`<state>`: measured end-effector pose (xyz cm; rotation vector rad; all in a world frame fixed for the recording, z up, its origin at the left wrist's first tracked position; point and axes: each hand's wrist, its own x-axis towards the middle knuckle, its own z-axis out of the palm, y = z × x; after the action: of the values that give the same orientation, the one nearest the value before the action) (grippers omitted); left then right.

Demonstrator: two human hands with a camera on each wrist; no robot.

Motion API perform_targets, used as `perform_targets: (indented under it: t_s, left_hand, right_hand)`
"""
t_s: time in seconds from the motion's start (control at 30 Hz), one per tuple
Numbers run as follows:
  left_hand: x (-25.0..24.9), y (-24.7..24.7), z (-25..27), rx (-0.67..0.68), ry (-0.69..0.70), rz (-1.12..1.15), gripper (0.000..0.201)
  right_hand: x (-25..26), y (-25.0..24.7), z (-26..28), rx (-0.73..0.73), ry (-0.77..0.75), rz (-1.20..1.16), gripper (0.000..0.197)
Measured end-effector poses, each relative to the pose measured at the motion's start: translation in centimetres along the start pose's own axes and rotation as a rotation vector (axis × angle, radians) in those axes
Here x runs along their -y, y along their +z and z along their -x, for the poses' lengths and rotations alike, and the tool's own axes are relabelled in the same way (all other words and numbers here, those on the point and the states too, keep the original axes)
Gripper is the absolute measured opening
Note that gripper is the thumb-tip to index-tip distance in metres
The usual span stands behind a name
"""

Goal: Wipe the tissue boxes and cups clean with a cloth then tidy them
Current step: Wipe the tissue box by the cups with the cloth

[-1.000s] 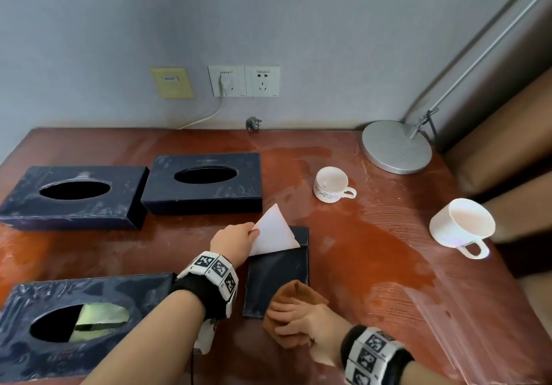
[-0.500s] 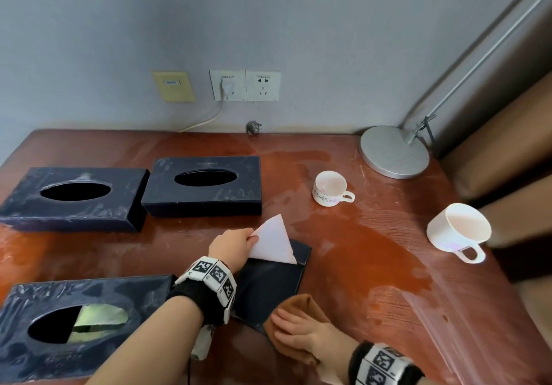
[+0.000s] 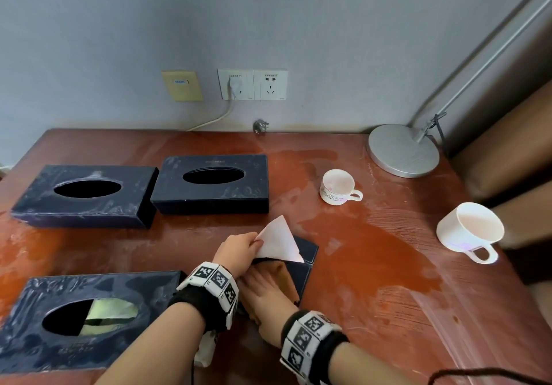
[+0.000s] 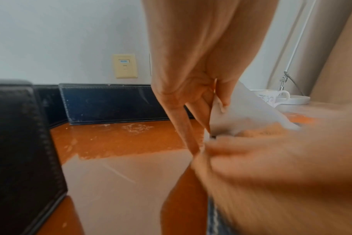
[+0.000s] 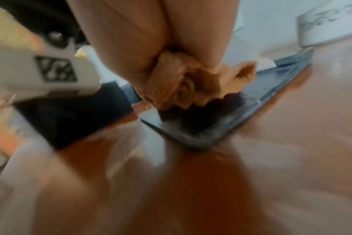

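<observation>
Sliding forward, right hand [image 3: 265, 298] is rubbing its gripped cloth [image 3: 283, 275] along the flat box [image 3: 307, 265] lying lengthwise away, left hand [image 3: 236, 250] pinching tissue [image 3: 277, 241].

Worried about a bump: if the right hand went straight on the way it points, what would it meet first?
Probably the left hand, pinching the white tissue just ahead of the right hand and its cloth; depth is unclear.

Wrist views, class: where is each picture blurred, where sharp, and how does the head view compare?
Left wrist view: the right hand smears with motion blur; the far dark navy tissue box is fairly sharp. Right wrist view: blurred almost throughout, the crumpled brown cloth clearest. Head view: sharp, pale glare on the red-brown wooden table.
</observation>
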<state>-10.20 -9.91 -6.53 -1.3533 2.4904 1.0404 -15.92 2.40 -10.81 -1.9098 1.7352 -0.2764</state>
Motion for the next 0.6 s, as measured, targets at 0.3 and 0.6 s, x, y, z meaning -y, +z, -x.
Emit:
perform_targets:
  t_s: [0.3,0.6]
  left_hand:
    - [-0.1,-0.4,0.3,0.042,-0.009,-0.092,0.031]
    - [-1.0,-0.3,2.1,0.077,0.002,-0.265,0.028]
  right_hand:
    - [-4.8,-1.0,6.7,0.328,-0.144,-0.201,0.049]
    - [-9.2,-7.9,10.6,0.039,0.395,-0.452,0.025]
